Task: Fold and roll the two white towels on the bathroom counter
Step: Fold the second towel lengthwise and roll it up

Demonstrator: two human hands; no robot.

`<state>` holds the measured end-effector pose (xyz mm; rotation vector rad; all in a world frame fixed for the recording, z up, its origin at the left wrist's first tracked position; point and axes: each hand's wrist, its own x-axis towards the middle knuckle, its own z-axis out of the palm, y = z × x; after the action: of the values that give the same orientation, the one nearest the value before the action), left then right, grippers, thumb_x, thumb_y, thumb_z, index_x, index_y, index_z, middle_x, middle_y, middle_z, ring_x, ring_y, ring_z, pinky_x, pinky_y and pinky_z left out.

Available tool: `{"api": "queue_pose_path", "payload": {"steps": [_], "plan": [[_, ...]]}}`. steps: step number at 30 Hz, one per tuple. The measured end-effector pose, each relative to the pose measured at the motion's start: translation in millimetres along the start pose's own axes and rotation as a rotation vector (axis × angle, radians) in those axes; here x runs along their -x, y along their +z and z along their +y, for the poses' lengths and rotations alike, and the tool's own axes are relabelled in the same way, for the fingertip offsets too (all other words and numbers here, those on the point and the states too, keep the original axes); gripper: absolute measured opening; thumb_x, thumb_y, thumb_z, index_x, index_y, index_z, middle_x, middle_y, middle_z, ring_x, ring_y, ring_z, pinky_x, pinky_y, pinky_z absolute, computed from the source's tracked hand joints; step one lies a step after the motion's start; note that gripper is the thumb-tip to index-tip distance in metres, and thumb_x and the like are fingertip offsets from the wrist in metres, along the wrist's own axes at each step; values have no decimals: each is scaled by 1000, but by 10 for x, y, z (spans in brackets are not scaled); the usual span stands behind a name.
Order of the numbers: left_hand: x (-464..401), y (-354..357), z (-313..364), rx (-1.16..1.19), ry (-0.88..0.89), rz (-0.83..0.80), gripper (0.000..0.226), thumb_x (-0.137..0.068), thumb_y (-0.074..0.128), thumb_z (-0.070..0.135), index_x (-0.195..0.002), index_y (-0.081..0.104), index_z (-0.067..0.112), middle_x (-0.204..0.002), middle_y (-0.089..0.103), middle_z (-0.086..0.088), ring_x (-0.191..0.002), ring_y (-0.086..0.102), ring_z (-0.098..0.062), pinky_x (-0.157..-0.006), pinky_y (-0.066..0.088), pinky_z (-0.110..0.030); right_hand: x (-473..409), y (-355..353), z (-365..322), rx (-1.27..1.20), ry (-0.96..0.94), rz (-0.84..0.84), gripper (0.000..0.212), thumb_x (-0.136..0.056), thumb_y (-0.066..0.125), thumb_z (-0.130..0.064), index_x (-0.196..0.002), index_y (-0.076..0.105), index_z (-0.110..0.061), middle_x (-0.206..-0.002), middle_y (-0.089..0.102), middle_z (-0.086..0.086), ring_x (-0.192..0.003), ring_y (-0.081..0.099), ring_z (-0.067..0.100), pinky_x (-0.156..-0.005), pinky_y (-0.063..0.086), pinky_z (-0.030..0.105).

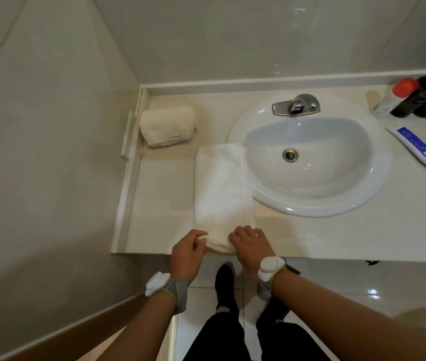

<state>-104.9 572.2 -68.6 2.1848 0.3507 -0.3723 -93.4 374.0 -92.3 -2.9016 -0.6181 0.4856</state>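
A white towel (221, 186), folded into a long narrow strip, lies on the counter (160, 194) left of the sink, running from the near edge toward the back. Its near end is curled into a small roll. My left hand (187, 251) grips the left side of that roll. The right side is gripped by my right hand (251, 246). A second white towel (167, 125), rolled up and showing a small red tag, sits in the back left corner of the counter.
The oval sink (311, 162) with a chrome faucet (296, 105) fills the counter's middle; the strip overlaps its left rim. Bottles (415, 97) and a toothpaste tube (419, 151) stand at the right. Walls close the left and back sides. My feet show on the tiled floor.
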Motion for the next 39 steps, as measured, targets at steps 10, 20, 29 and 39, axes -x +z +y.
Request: {"api": "queue_pose_path", "payload": {"steps": [10,20,29,39], "plan": [[-388,-160,-65,-345,316,-103,35,-80,70,33,-114,69,27,-122,53,3,-110,53,-11,-86,50,-27,-274,-337,267,-413,110,-90,25,-97,45,-29,-119,52,-20,-108,65,6,-97,61,27,-81,47,37],[-818,-235,173,-313,36,-253,30,-95,56,48,-96,66,20,-91,67,2,-85,60,-21,-75,47,-33,-350,-369,255,-36,-80,230,36,-88,59,-33,-122,56,-20,-110,62,5,-97,60,27,-83,50,41],[-1024,-259,235,-311,-12,-259,30,-91,62,47,-109,59,24,-106,61,2,-103,61,-21,-81,46,-31,-540,-309,250,-31,-102,75,51,-78,64,-10,-127,53,-17,-108,62,6,-94,60,30,-77,48,42],[-919,-407,183,-540,482,-379,50,-82,71,49,-128,62,31,-121,65,6,-112,58,-19,-94,46,-33,-596,-528,422,-537,137,-248,37,-91,55,-26,-128,55,-21,-121,65,9,-109,61,31,-87,46,36]]}}
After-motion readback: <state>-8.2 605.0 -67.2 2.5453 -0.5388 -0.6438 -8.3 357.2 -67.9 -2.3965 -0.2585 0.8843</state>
